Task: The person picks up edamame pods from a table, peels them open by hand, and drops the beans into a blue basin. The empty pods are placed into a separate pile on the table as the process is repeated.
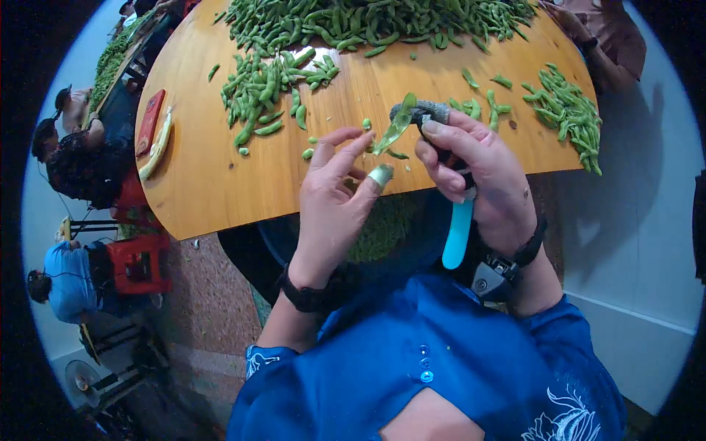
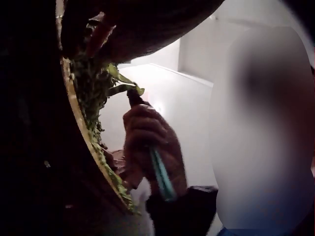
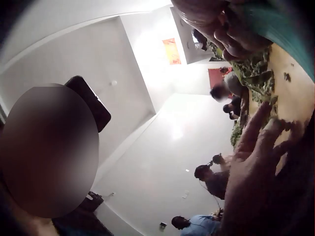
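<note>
My right hand [image 1: 485, 165] grips a tool with a turquoise handle [image 1: 457, 234], which also shows in the left wrist view below the curled fingers of that hand [image 2: 152, 142]. A split green pod [image 1: 397, 131] is at the tool's dark upper end, slanting down towards my left hand [image 1: 334, 198]. That hand has its fingers spread and loosely bent, fingertips close beside the pod's lower end; whether they touch is unclear. A pale green cover [image 1: 381, 175] wraps its thumb tip. In the right wrist view the left hand [image 3: 251, 172] reaches towards the table.
The wooden table [image 1: 198, 184] bears a large pod heap [image 1: 353, 22], smaller piles at left [image 1: 257, 88] and right [image 1: 570, 110], loose beans and a red object [image 1: 151, 121]. A dark tub [image 1: 382, 228] stands below its edge. Other people sit at left; another is at upper right.
</note>
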A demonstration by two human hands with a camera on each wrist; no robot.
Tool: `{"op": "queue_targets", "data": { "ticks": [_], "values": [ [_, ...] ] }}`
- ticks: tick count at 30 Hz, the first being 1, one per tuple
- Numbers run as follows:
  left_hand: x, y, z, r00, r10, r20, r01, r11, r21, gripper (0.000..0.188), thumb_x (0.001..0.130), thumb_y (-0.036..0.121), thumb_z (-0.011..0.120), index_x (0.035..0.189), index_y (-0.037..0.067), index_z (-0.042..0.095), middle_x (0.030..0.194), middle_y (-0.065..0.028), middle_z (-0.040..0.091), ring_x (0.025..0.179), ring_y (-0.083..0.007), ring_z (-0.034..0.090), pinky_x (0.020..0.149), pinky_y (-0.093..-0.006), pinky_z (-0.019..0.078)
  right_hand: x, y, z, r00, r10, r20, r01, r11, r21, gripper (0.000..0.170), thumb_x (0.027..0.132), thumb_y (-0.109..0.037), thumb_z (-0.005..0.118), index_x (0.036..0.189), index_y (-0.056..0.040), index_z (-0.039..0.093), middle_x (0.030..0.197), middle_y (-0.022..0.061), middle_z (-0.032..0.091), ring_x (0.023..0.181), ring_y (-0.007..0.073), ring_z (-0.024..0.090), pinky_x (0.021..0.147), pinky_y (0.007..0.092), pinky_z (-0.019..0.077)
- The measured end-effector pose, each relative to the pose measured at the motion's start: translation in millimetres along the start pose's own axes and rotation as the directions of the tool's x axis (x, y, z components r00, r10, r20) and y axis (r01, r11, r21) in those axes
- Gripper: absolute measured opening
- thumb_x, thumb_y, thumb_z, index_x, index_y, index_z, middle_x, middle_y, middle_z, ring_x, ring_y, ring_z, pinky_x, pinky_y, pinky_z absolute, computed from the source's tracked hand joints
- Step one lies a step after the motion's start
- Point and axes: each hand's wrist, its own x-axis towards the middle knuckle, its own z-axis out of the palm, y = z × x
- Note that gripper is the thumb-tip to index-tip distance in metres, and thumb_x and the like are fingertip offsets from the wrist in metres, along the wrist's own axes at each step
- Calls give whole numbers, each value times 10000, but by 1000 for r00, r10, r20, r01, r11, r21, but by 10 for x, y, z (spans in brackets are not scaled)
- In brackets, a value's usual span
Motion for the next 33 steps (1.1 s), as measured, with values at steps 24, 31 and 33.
{"op": "queue_targets", "data": {
  "ticks": [24, 31, 33],
  "values": [
    [-97, -147, 35, 911, -212, 353, 408, 346, -845, 225, 867, 163, 610, 1038, 31, 546, 984, -108, 625, 637, -132, 578, 482, -205, 455, 42, 297, 63, 996, -86, -38, 83, 993, -87, 212, 913, -155, 513, 1076, -40, 582, 679, -27, 567, 469, 7, 463, 389, 150, 346],
    [-121, -101, 20, 946, -206, 250, 319, 463, -827, 234, 869, 161, 608, 1043, 13, 557, 936, -112, 622, 623, -114, 550, 469, -199, 430, 88, 363, 1, 992, -105, -66, 88, 971, -222, 221, 920, -152, 505, 1086, -24, 575, 689, -21, 567, 459, 9, 453, 393, 152, 349],
    [-121, -118, -12, 941, -212, 265, 336, 473, -815, 230, 864, 145, 615, 1043, 11, 559, 922, -105, 620, 622, -114, 549, 481, -204, 434, 84, 364, -26, 994, -98, -40, 85, 964, -252, 226, 918, -159, 514, 1085, -18, 573, 696, -7, 581, 445, 14, 448, 389, 155, 346]
  ]
}}
